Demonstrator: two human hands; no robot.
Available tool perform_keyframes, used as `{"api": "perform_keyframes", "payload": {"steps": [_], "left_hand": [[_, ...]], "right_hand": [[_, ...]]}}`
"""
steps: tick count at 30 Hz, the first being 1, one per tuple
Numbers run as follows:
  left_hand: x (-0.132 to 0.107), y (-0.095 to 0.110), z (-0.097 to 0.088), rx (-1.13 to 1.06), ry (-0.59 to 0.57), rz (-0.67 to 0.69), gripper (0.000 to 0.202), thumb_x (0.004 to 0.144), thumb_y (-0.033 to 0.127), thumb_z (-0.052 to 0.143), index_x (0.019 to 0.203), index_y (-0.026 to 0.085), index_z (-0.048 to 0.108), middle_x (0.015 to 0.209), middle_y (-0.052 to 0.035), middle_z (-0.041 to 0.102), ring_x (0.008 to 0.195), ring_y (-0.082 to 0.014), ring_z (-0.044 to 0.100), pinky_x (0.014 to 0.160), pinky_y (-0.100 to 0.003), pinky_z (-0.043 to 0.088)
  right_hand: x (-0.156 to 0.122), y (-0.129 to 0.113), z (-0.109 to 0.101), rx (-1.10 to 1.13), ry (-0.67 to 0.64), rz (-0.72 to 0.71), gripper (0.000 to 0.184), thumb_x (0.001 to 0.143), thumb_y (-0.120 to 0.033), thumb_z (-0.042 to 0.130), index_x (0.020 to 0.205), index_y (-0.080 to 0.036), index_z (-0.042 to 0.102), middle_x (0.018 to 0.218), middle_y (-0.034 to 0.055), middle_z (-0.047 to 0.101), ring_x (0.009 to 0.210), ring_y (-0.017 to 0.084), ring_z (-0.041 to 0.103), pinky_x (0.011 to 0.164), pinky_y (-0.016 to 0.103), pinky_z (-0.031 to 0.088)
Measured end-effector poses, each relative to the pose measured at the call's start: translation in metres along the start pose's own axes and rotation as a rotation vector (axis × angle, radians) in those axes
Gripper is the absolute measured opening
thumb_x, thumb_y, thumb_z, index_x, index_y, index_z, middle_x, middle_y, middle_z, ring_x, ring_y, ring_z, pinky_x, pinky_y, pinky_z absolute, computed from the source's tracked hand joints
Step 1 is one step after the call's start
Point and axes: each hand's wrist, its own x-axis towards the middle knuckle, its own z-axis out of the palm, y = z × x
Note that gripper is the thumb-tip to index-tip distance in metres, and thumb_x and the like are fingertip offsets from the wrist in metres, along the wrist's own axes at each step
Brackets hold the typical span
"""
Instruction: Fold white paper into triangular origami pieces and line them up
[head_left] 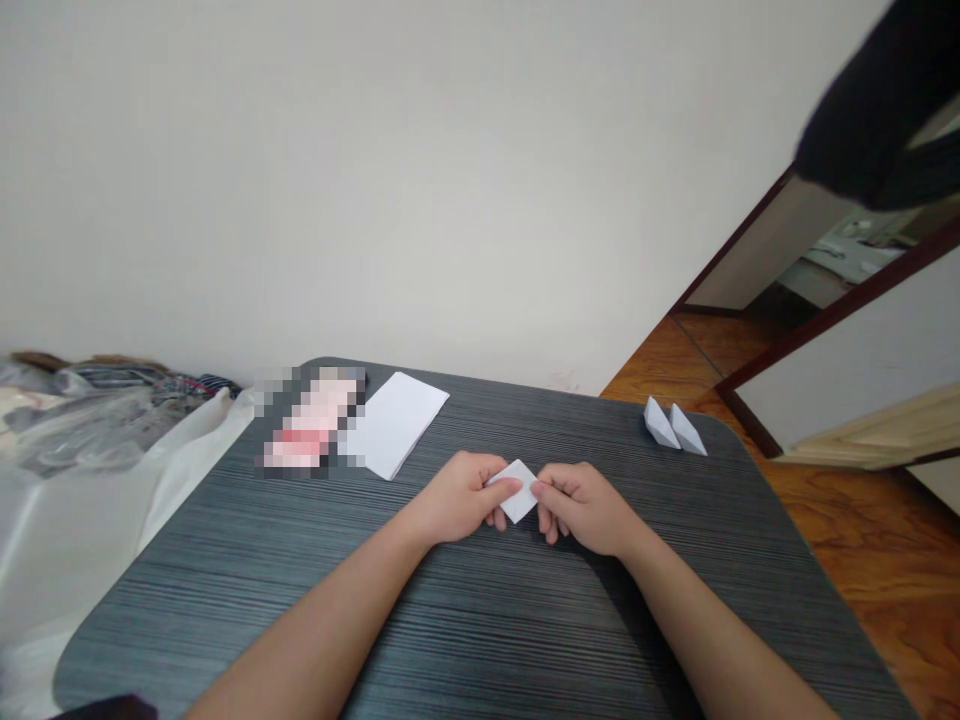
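A small folded paper square (517,507), white and turned like a diamond, is held up over the dark table between my two hands. My left hand (463,497) pinches its left corner, thumb on top and fingers curled beneath. At the opposite corner my right hand (584,505) has its thumb and fingers closed on the edge. To the right on the table stand two folded paper boats (661,425), side by side. A stack of white paper (400,420) lies beyond my left hand.
A blurred-out pinkish item (319,410) lies left of the paper stack on the dark wood-grain table (480,620). A pale wall (420,200) rises behind the table. Plastic-covered bundles (90,480) are heaped at the left; wooden floor (885,560) and a doorway show at the right.
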Motion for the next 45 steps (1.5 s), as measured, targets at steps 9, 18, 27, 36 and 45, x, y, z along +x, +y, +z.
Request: {"api": "perform_keyframes", "payload": {"steps": [9,18,27,36,45], "left_hand": [[0.003,-0.006,0.002,-0.153,0.027,-0.027,0.037,0.087,0.043,0.043,0.075,0.011,0.057,0.059,-0.0053,0.064,0.051,-0.0121,0.058,0.050,-0.023,0.045],[0.003,-0.003,0.001,-0.176,0.051,-0.022,0.033,0.088,0.041,0.043,0.075,0.013,0.054,0.055,-0.0034,0.063,0.047,-0.0110,0.057,0.046,-0.020,0.042],[0.004,-0.005,0.000,-0.147,0.106,-0.031,0.034,0.088,0.040,0.043,0.072,0.013,0.055,0.055,-0.0040,0.063,0.046,-0.0106,0.055,0.048,-0.021,0.043],[0.006,-0.007,0.001,-0.198,0.167,0.032,0.020,0.086,0.033,0.048,0.088,0.014,0.054,0.057,0.0017,0.055,0.048,-0.0085,0.051,0.046,-0.018,0.038],[0.004,-0.008,0.003,-0.185,0.159,0.100,0.020,0.088,0.028,0.045,0.106,0.019,0.045,0.061,0.0058,0.046,0.049,-0.0075,0.046,0.047,-0.018,0.036]], "right_hand": [[0.001,0.004,0.000,0.029,0.018,0.003,0.033,0.090,-0.033,0.044,0.063,-0.017,0.054,0.047,-0.0011,0.060,0.037,0.008,0.051,0.039,0.018,0.036],[0.001,0.005,-0.002,0.015,0.062,0.014,0.033,0.090,-0.032,0.045,0.061,-0.017,0.051,0.046,-0.0018,0.058,0.037,0.008,0.052,0.038,0.017,0.036],[0.001,0.008,-0.002,0.029,0.055,-0.007,0.034,0.090,-0.034,0.045,0.062,-0.017,0.052,0.047,-0.0016,0.058,0.039,0.008,0.052,0.041,0.019,0.038],[-0.001,0.008,-0.004,0.033,0.014,-0.072,0.035,0.092,-0.034,0.042,0.063,-0.017,0.052,0.048,-0.0010,0.058,0.040,0.009,0.053,0.044,0.020,0.038],[0.003,0.015,0.000,0.011,0.187,-0.306,0.028,0.088,-0.021,0.047,0.116,-0.025,0.052,0.114,0.0089,0.055,0.082,0.015,0.060,0.065,0.028,0.048]]}}
